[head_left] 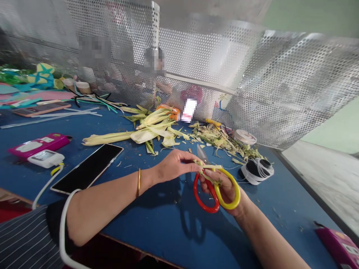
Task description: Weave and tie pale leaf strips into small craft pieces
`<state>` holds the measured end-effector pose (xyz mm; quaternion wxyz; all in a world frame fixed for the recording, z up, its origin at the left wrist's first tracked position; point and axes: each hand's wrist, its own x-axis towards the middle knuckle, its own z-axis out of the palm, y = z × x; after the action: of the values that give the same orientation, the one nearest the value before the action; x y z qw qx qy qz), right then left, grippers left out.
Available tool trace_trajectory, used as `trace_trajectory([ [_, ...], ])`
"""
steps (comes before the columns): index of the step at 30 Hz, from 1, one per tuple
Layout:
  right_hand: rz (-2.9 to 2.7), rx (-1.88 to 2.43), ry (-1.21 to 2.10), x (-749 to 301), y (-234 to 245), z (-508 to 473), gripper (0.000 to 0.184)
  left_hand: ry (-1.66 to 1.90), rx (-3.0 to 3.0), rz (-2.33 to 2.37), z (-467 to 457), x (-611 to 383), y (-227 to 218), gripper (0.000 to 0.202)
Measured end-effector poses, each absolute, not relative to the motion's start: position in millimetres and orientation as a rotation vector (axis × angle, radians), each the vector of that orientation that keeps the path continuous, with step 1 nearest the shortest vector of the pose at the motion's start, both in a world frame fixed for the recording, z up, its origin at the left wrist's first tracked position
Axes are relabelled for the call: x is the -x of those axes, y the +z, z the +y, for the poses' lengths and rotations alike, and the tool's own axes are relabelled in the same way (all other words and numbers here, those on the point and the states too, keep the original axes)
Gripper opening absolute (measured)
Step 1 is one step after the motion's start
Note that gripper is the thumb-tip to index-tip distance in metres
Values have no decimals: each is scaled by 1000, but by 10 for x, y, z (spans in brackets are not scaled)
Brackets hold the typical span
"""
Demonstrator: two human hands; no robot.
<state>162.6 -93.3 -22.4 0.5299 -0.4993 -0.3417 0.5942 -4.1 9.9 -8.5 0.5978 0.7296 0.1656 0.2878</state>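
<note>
My left hand (179, 164) pinches the near end of a small pale green piece of husk (211, 166) between thumb and fingers. Facing it, my right hand (226, 186) has its fingers closed round a pair of scissors (235, 198) with one red and one yellow handle loop. The scissor blades point away from me, toward the husk scraps, and look closed. More of the husk piece lies against my right fingers. Beyond my hands lies a bundle of pale corn husks (148, 130) on the blue table (157, 220).
A black phone (89, 168) and a magenta device (40, 145) lie at left. Dried scraps (215, 136) and a thread spool (256, 172) sit at right. A perforated metal screen (196, 56) stands behind, with people beyond it. Another magenta device (339, 243) rests at lower right.
</note>
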Motion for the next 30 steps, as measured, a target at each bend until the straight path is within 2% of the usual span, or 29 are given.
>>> trace_trajectory([
  [2, -857, 1278, 1298, -1648, -212, -931, 43, 666, -1485, 518, 130, 14, -130, 12],
  [7, -1010, 1518, 905, -1804, -135, -922, 75, 511, -1024, 743, 259, 9, -207, 19],
  [10, -1162, 1571, 768, -1911, -59, -948, 73, 487, -886, 782, 326, 21, -221, 19],
  [19, -1556, 1717, 683, -2115, 60, -1036, 76, 614, -681, 842, 393, 18, -182, 16],
  [26, -1706, 1831, 542, -2301, -65, -1025, 61, 682, -722, 844, 412, 33, -180, 17],
  [30, -1765, 1856, 527, -2319, -103, -1026, 59, 681, -756, 839, 399, 23, -165, 16],
])
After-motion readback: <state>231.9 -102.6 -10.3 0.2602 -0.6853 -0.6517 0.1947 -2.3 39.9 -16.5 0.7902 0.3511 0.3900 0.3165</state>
